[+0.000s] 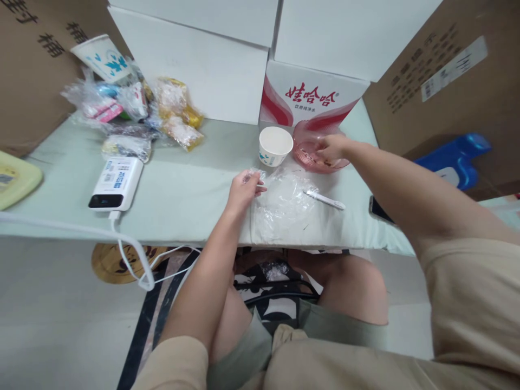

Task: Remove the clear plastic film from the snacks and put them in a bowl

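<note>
My left hand (242, 189) is closed, with a small piece of clear plastic wrap (259, 174) between its fingertips, just above the table's cover. My right hand (332, 147) reaches into a translucent pink bowl (303, 132), its fingers bent together and pointing down. Whatever those fingers may hold cannot be made out; a few small dark bits lie in the bowl. Between the hands stands a white paper cup (271, 156) with a blue print. In front of it a clear plastic sheet (280, 203) is spread out, and a slim white-handled tool (327, 200) rests at its right edge.
Wrapped packets (181, 130) and a tilted paper cup (103, 57) are heaped at the back left. A white power bank (117, 181) with a cable lies nearer. Cartons wall the back; at right are a blue plastic object (447, 162) and a phone (379, 210).
</note>
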### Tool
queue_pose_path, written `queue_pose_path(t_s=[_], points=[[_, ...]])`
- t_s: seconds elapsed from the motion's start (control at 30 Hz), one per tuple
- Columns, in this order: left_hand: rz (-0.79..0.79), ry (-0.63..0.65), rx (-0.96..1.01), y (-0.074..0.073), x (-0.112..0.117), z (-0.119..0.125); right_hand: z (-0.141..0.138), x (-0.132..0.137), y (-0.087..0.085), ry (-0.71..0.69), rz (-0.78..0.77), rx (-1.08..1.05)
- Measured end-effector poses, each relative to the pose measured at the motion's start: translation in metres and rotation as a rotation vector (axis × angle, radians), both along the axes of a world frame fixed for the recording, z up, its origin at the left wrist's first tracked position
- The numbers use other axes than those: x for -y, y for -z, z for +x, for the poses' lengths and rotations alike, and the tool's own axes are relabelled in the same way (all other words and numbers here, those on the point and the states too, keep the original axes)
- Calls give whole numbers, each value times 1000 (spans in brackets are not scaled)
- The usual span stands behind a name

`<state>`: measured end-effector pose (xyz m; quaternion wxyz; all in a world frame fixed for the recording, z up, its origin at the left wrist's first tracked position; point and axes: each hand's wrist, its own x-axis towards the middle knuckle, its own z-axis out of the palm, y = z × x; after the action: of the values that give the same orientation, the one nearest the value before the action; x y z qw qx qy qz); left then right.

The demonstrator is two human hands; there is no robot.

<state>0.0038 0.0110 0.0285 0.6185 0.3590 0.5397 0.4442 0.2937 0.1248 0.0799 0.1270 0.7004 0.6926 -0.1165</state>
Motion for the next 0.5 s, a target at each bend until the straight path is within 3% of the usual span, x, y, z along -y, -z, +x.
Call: queue_pose_path(t_s=[0.23, 0.5], points=[[17, 15, 1, 5, -3, -3, -21, -3, 31, 13, -39, -70], [16, 26, 10, 4, -4, -2, -18, -2, 19, 58, 43, -207]])
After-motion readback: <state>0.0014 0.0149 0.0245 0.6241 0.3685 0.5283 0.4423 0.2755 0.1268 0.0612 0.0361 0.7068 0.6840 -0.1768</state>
